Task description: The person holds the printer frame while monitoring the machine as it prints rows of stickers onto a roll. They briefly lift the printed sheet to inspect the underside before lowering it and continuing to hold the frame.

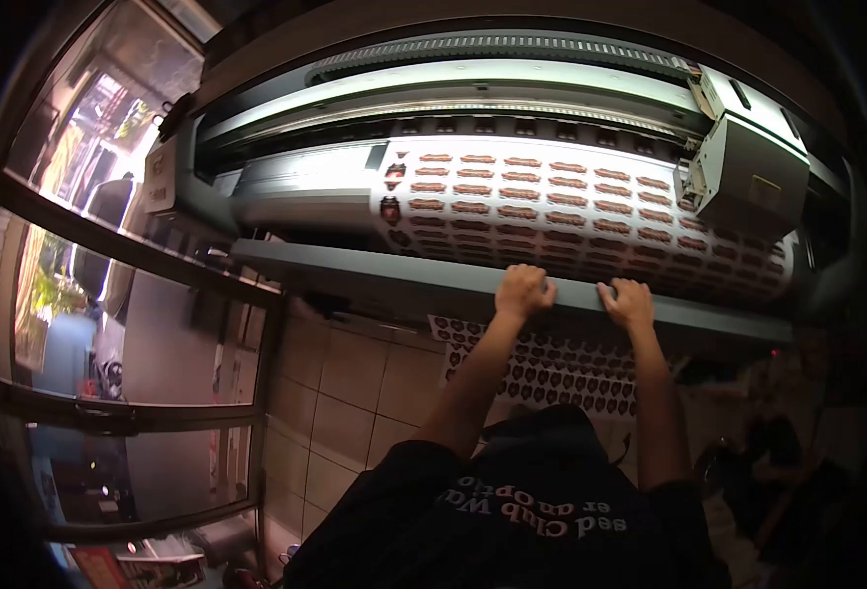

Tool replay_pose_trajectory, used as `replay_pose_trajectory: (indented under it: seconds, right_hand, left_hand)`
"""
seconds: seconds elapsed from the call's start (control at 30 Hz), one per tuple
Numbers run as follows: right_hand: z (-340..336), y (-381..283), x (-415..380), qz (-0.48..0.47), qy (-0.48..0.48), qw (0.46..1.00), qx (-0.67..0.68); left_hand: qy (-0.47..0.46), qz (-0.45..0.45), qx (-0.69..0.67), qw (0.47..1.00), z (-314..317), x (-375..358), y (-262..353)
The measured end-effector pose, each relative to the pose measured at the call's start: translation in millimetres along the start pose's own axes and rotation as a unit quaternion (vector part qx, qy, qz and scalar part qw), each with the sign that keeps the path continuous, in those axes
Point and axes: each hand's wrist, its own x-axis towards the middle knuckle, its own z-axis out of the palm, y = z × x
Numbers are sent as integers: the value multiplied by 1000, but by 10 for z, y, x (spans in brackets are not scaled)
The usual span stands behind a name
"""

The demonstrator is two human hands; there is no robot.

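Observation:
A wide-format printer (172, 199) fills the upper part of the view. My left hand (525, 291) is closed over the grey front bar (384, 269) of this machine, thumb pointing right. A little to its right, my right hand (630, 302) also grips the bar, with its thumb toward the left hand. Behind the bar, a printed white sheet (551, 201) with rows of brown-red designs curves down over the platen. The print carriage (754, 177) stands at the right, overlapping the sheet's edge.
Below the bar, a printed sheet (571, 383) with rows of dark, rounded designs hangs or lies near the tiled floor (350, 393). Glass panels in a frame (129, 417) stand along the left. Dark, indistinct items (772, 442) are at the lower right.

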Motion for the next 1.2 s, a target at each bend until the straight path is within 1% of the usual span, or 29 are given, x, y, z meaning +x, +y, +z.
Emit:
replay_pose_trajectory:
  seconds: [0.07, 0.17, 0.37, 0.43, 0.5, 0.6, 0.7, 0.73, 0.77, 0.87, 0.93, 1.07, 1.2]
  right_hand:
    - [-17, -25, 5, -3, -5, 1000, 4]
    - [-43, -10, -18, 5, -14, 1000, -1]
    - [-17, -48, -25, 15, 10, 1000, 2]
    - [-37, -66, -11, 19, 5, 1000, 2]
    - [-71, -72, 0, 28, -31, 999, -10]
    - [-123, -96, -7, 35, -43, 998, -4]
    - [-29, -34, -15, 30, -11, 999, 10]
    - [-53, -45, -15, 38, -24, 999, 12]
    - [18, -15, -36, 21, 24, 999, 14]
    - [-35, -44, -39, 11, 13, 1000, 6]
    - [3, -19, -28, -2, 29, 1000, 7]
    - [-12, -7, -3, 1, 13, 1000, 3]
    - [-2, -26, -30, 5, 29, 999, 17]
  left_hand:
    - [14, 1, 0, 1000, -29, 0, 4]
    - [3, -2, -2, 1000, -29, 4, 47]
    - [7, -5, 4, 1000, -30, -5, 33]
    - [0, -14, -1, 1000, -32, 3, 34]
    - [1, -13, -4, 1000, -32, -10, 36]
    - [-11, -17, 6, 1000, -44, -6, 44]
    - [-7, -21, -3, 1000, -63, -5, 55]
    - [-6, -23, -4, 1000, -61, -10, 56]
    - [-6, -24, -6, 1000, -50, -13, 54]
    - [-7, -14, -9, 1000, -49, -13, 37]
    - [-8, -11, -12, 1000, -29, -2, 26]
    - [2, -12, -19, 1000, -35, -12, 30]
    - [3, -13, -18, 1000, -46, -5, 36]
